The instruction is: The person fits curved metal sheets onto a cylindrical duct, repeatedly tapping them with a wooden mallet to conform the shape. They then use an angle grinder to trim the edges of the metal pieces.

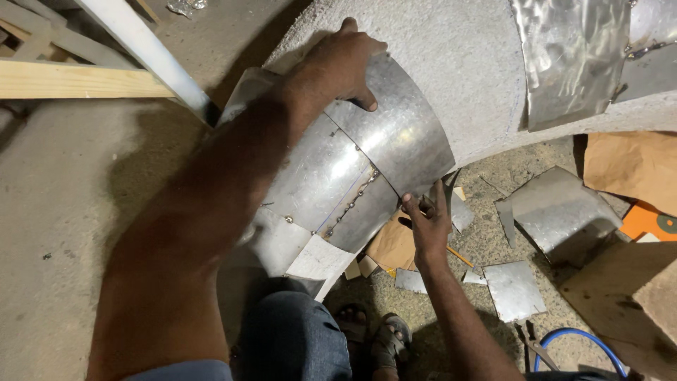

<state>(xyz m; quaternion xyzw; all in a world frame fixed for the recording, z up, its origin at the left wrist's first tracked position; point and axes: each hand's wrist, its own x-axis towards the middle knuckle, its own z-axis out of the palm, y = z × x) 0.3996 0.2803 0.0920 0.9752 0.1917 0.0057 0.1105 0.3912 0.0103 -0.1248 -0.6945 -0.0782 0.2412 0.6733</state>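
Note:
A curved sheet-metal cladding piece [395, 134] lies wrapped over a large grey insulated pipe [458, 63]. My left hand [338, 67] presses flat on the top edge of this sheet, fingers spread over it. My right hand [428, 215] grips the sheet's lower edge from below, next to a riveted seam [352, 197] that joins it to an adjoining metal section [317, 176]. My knee in blue trousers [296, 339] and a sandalled foot [388, 339] show below.
Cut metal offcuts [557, 212] and a flat square piece [513, 289] lie on the gravelly floor with brown cardboard [631, 166]. Snips [536, 346] and a blue hose [585, 346] lie at bottom right. Wooden planks [70, 77] sit upper left.

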